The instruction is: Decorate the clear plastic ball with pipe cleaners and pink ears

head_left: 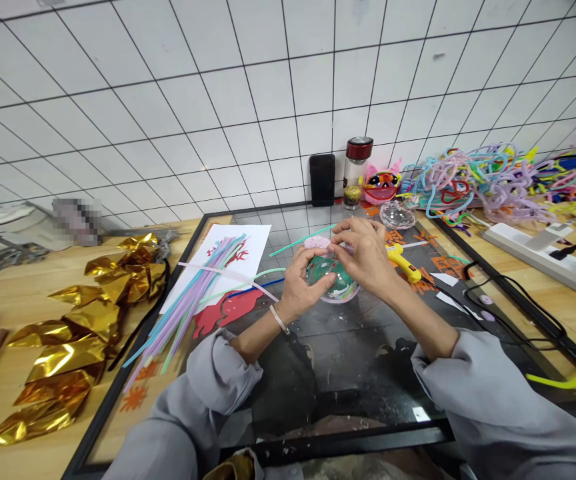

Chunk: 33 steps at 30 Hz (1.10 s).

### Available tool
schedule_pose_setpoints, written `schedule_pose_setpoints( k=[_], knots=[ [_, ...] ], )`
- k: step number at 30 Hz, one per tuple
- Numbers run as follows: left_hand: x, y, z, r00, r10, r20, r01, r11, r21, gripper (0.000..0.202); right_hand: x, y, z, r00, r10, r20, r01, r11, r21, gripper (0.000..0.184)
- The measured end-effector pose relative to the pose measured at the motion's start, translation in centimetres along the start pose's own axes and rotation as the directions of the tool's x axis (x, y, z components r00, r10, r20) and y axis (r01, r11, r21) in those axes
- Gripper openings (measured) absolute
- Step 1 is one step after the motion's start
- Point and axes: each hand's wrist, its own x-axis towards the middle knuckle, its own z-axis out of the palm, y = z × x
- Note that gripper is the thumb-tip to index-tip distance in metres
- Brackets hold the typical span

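My left hand (pixel 302 283) and my right hand (pixel 365 253) meet over the middle of a black-framed glass panel (pixel 348 360). Together they hold a clear plastic ball (pixel 335 280) with something green inside. The left hand cups it from the left, thumb across the front. My right hand's fingers pinch a pink fuzzy pipe cleaner (pixel 318 243) at the top of the ball. A thin green pipe cleaner (pixel 298 241) sticks out to the upper left.
A bundle of pastel pipe cleaners (pixel 193 300) lies on white paper with red paper cut-outs (pixel 228 310). Gold foil (pixel 83 327) lies left. A yellow glue gun (pixel 405 261), clear half-shell (pixel 397 215), phone (pixel 322 179), jar (pixel 357 170), pipe cleaner heap (pixel 493 180), power strip (pixel 543 257) and cables.
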Motion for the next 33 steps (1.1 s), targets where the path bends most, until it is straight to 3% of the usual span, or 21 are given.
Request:
schedule_pose_setpoints(
  k=[6, 11, 24, 33],
  knots=[
    [0.0, 0.1, 0.0, 1.000, 0.008, -0.007, -0.008, 1.000, 0.021, 0.042, 0.1, 0.4, -1.6, 0.995, -0.015, 0.100, 0.016, 1.000, -0.016, 0.022],
    [0.1, 0.3, 0.1, 1.000, 0.003, -0.006, -0.003, 0.999, 0.033, 0.042, 0.2, 0.6, -1.9, 0.982, 0.009, 0.189, 0.003, 0.998, -0.062, 0.014],
    [0.2, 0.4, 0.1, 1.000, 0.025, 0.007, -0.025, 0.999, 0.028, 0.041, 0.4, 0.1, -0.8, 0.981, 0.074, 0.178, -0.068, 0.997, -0.039, 0.012],
    [0.2, 0.5, 0.1, 1.000, 0.010, 0.004, -0.010, 1.000, 0.024, 0.041, 0.4, 0.0, -0.8, 0.983, 0.035, 0.182, -0.035, 0.999, -0.003, 0.015]
  ],
)
